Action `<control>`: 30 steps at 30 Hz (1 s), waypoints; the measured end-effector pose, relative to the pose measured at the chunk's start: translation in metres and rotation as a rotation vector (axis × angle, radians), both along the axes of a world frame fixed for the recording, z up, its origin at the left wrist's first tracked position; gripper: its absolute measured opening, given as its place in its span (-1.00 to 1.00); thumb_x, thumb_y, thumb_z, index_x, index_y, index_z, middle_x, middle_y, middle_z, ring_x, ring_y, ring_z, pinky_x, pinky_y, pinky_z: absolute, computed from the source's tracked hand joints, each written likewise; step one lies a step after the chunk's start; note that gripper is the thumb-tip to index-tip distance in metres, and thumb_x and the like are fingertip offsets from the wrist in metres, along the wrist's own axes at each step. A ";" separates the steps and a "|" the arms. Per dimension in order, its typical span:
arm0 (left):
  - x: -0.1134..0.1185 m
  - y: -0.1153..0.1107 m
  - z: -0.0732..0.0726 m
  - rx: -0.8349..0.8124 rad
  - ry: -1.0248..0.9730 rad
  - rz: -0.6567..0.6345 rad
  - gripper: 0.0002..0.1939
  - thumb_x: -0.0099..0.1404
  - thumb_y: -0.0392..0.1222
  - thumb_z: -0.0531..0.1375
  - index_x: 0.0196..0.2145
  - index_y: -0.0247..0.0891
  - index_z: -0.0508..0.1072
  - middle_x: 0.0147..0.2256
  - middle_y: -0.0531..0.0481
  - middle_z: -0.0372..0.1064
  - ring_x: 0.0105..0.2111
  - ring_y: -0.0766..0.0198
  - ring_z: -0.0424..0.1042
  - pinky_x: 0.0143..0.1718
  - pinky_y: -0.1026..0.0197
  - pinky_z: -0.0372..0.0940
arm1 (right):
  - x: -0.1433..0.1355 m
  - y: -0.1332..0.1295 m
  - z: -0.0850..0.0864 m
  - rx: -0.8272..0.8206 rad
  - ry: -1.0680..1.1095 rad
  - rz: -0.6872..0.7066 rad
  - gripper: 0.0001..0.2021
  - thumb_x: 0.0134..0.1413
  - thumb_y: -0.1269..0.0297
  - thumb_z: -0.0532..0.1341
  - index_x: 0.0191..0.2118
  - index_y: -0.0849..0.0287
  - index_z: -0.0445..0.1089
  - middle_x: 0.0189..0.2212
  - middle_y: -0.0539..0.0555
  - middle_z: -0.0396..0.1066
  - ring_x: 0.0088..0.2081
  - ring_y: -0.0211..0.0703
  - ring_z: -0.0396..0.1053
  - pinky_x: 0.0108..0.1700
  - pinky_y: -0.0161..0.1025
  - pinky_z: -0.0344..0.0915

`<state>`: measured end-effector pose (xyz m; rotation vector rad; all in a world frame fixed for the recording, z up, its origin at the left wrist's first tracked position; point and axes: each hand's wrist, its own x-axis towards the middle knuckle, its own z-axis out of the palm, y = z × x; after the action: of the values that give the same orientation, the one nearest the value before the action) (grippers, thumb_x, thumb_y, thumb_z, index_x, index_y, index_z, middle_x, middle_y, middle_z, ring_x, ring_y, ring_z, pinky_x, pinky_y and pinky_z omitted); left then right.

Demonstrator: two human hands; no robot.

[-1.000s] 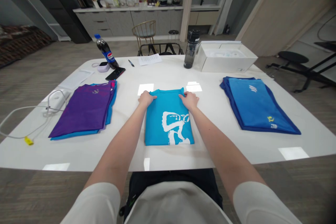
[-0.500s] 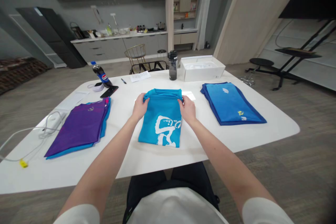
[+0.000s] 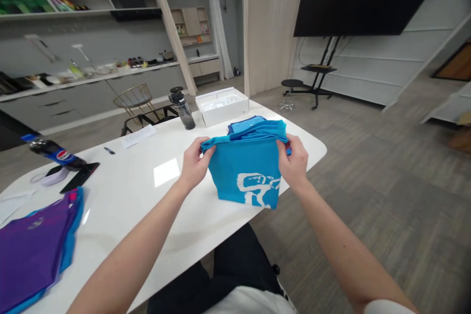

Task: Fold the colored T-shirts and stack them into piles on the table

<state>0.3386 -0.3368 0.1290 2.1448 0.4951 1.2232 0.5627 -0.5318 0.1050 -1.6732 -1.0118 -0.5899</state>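
A folded turquoise T-shirt (image 3: 235,167) with white brush-style print hangs between my two hands, lifted off the table. My left hand (image 3: 196,162) pinches its upper left corner, thumb toward me. At the upper right corner my right hand (image 3: 293,161) is closed on the cloth in the same way. Behind the shirt, mostly hidden by it, lies a stack of folded blue shirts (image 3: 247,123). Farther left on the table is a pile of shirts with a purple shirt (image 3: 31,250) on top and blue cloth beneath.
The white table (image 3: 147,216) carries a cola bottle (image 3: 59,153), a dark phone (image 3: 80,177), a pen (image 3: 109,150), a paper sheet (image 3: 139,136), a dark drink bottle (image 3: 183,110) and a white box (image 3: 222,107). A chair (image 3: 147,117) stands behind it.
Both hands have raised the folded turquoise shirt from the table and carried it right, in front of the blue stack. The view has turned right.
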 end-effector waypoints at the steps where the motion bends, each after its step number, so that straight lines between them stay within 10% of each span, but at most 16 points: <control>1: 0.016 -0.002 0.005 -0.059 -0.020 -0.037 -0.81 0.36 -0.04 0.24 -0.14 -0.16 0.45 -0.31 0.08 0.37 -0.35 0.31 0.32 -0.28 0.26 0.27 | 0.016 -0.001 0.009 0.009 -0.003 -0.013 -0.78 0.40 0.13 0.10 -0.07 0.11 0.41 -0.32 0.06 0.38 -0.28 -0.08 0.33 -0.15 -0.13 0.27; 5: 0.077 -0.003 0.007 -0.258 -0.123 -0.142 -0.74 0.32 0.02 0.28 -0.14 -0.16 0.46 -0.29 0.07 0.41 -0.30 0.29 0.37 -0.25 0.27 0.30 | 0.075 0.008 0.027 0.003 -0.039 -0.044 -0.78 0.38 0.13 0.12 -0.07 0.11 0.42 -0.29 0.06 0.41 -0.28 -0.08 0.33 -0.14 -0.13 0.29; 13: 0.149 0.005 -0.025 -0.419 -0.144 -0.200 -0.74 0.33 0.03 0.27 -0.15 -0.17 0.44 -0.32 0.07 0.41 -0.32 0.29 0.40 -0.26 0.28 0.34 | 0.145 0.050 0.002 -0.025 -0.047 -0.079 -0.74 0.39 0.09 0.08 -0.06 0.12 0.40 -0.23 0.10 0.42 -0.23 -0.04 0.36 -0.07 -0.06 0.31; 18: 0.199 0.066 -0.017 -0.370 -0.159 -0.117 -0.76 0.36 -0.03 0.25 -0.09 -0.17 0.43 -0.21 0.03 0.45 -0.16 0.21 0.47 -0.09 0.20 0.37 | 0.193 0.113 0.009 -0.093 -0.058 -0.059 -0.60 0.45 0.00 -0.06 0.07 0.13 0.36 -0.13 0.18 0.39 -0.10 0.03 0.37 0.03 0.04 0.30; 21: 0.229 0.114 -0.036 -0.421 -0.053 0.043 -0.59 0.35 -0.08 0.25 0.11 -0.15 0.36 -0.01 -0.07 0.44 0.03 0.11 0.44 0.10 0.07 0.32 | 0.215 0.161 -0.006 -0.254 0.002 -0.096 -0.54 0.45 -0.01 -0.11 0.22 0.12 0.26 0.00 0.26 0.37 0.02 0.11 0.34 0.08 0.14 0.28; 25: 0.227 0.140 -0.086 -0.535 0.331 0.344 -0.29 0.30 -0.09 0.28 0.33 -0.27 0.17 0.28 -0.34 0.19 0.29 -0.10 0.22 0.27 -0.06 0.16 | 0.211 0.194 -0.046 -0.714 0.198 -0.231 -0.38 0.37 -0.02 0.02 0.40 0.17 0.02 0.21 0.43 0.24 0.15 0.33 0.24 0.06 0.33 0.26; 30: 0.171 0.111 -0.131 -0.376 0.592 0.127 -0.61 0.37 -0.15 0.14 0.12 -0.22 0.44 0.06 -0.19 0.47 0.04 0.04 0.47 0.11 0.04 0.32 | 0.159 0.182 -0.065 -0.866 -0.003 -0.041 -0.57 0.38 0.12 0.04 0.22 0.22 0.32 0.21 0.38 0.27 0.17 0.26 0.25 0.11 0.14 0.27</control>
<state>0.5101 -0.2262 -0.0021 2.1353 1.0337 0.4731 0.7217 -0.3495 0.0400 -2.4397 -1.3420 -0.1635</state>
